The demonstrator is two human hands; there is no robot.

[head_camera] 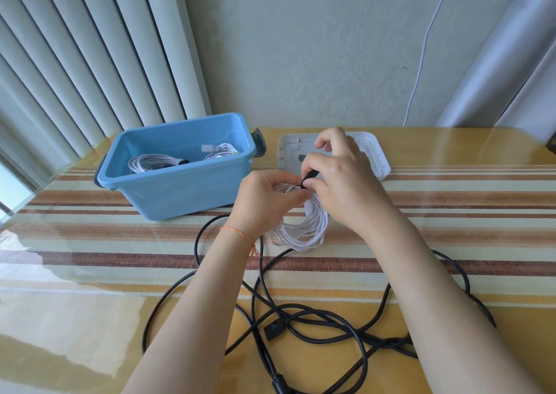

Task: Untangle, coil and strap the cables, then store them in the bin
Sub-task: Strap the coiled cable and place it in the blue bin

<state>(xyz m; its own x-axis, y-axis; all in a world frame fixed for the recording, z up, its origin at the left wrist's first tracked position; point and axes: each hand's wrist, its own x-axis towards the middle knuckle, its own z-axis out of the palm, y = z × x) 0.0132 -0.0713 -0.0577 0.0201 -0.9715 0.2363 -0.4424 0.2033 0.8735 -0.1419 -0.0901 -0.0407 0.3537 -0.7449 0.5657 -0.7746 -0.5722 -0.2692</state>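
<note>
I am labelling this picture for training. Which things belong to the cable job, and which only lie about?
Job: coiled white cable, black strap, left hand, right hand, tangled black cable, blue plastic bin, white cable bundles.
Lying about: white plastic lid, hanging white wall cord.

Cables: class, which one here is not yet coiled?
The black cable sprawled loose on the striped table near the camera; the white ones are coiled, two in the blue bin.

Striped table (pixel 90 243), blue bin (pixel 168 195), white lid (pixel 380 165), black cable (pixel 301 321)
</note>
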